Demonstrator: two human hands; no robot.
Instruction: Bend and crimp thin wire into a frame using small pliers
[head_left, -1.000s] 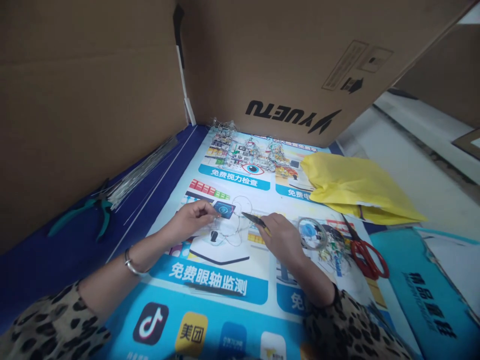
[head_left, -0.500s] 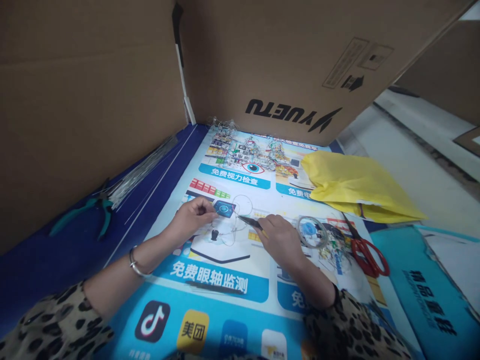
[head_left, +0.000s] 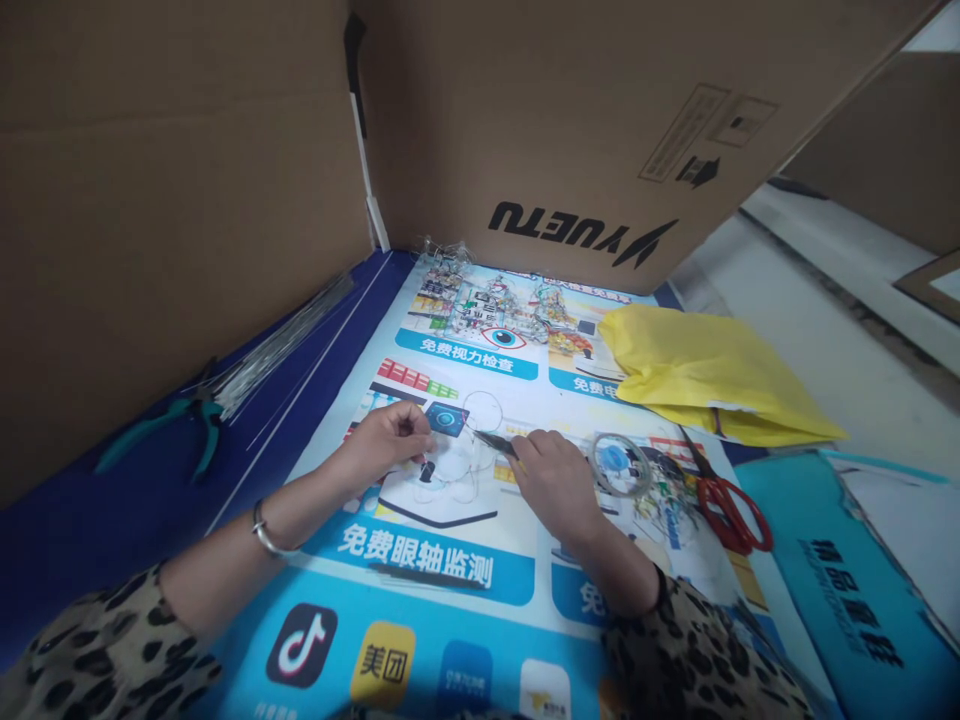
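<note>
Behind the printed poster (head_left: 517,395), brown cardboard panels (head_left: 480,120) stand joined at a corner; dark blue cloth (head_left: 315,400) borders the poster at left, a pale surface (head_left: 720,270) beyond at right. Nearer lie a yellow bag (head_left: 712,370) and, at left, straight wires (head_left: 274,345). Right hand (head_left: 559,480): closed around a slim, pointed tool (head_left: 493,442). Left hand (head_left: 386,440): fingertips pinched, contents unclear. Thin wire loops (head_left: 501,408) show between the hands, near the tool's tip.
</note>
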